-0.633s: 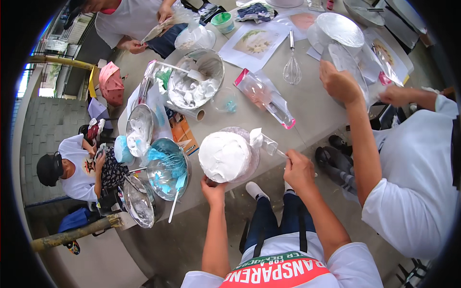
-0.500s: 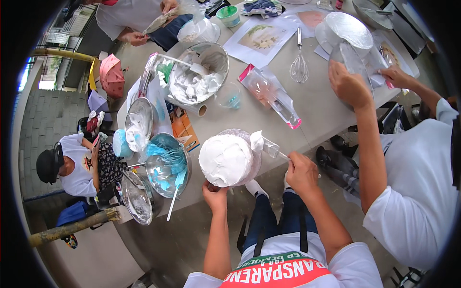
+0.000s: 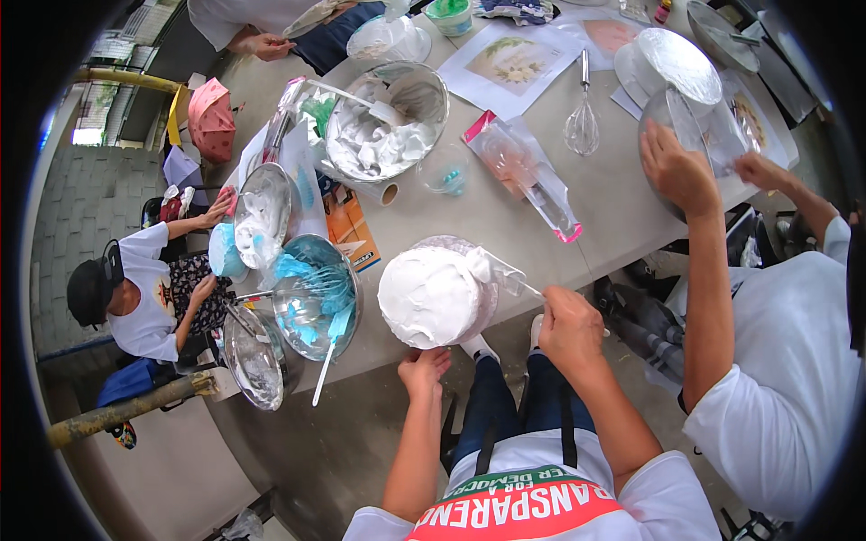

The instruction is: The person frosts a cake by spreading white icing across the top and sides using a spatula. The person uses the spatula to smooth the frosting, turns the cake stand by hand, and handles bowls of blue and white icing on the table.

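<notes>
Swung inward since the earlier frame, the pale, flat-bladed spatula (image 3: 512,283) now presses white cream against the upper right edge of the round, white-frosted cake (image 3: 428,298); the left hand (image 3: 424,371) has shifted rightward. Hands are apart: the right hand (image 3: 572,326) is closed around the spatula's handle, while the left, fingers partly curled, sits at the cake's lower edge, its grip unclear. The cake is at the grey table's (image 3: 622,216) near edge. Leftward stands a metal bowl of blue cream (image 3: 354,290); beyond, a wire whisk (image 3: 582,128).
</notes>
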A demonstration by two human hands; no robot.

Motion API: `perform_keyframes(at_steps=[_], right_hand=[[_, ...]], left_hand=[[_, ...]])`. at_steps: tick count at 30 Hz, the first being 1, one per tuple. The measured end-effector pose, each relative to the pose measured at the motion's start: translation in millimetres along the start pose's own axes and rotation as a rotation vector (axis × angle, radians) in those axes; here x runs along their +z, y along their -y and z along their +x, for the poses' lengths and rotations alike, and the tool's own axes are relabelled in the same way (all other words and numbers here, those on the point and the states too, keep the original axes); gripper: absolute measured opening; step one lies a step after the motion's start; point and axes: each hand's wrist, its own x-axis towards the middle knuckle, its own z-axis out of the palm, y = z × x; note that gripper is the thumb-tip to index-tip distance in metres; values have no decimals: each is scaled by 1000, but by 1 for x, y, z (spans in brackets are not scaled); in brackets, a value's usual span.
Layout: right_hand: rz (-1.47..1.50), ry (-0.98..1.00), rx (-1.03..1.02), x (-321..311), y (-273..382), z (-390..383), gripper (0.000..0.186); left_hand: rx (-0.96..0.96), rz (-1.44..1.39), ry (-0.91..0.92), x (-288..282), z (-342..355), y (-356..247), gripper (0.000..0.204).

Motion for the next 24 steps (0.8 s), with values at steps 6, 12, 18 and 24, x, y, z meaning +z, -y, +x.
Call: perform_keyframes(at_steps=[6, 12, 18, 24], right_hand=[[-144, 109, 39, 12, -5, -8, 16], [-121, 184, 5, -9, 10, -40, 16], [11, -40, -13, -11, 1, -14, 7], [197, -18, 33, 41, -16, 45, 5]], left_hand=[[-95, -186, 26, 9, 2, 14, 22], [-154, -284, 65, 28, -13, 29, 16], [-139, -348, 88, 30, -7, 43, 15], [-102, -343, 35, 24, -13, 33, 12]])
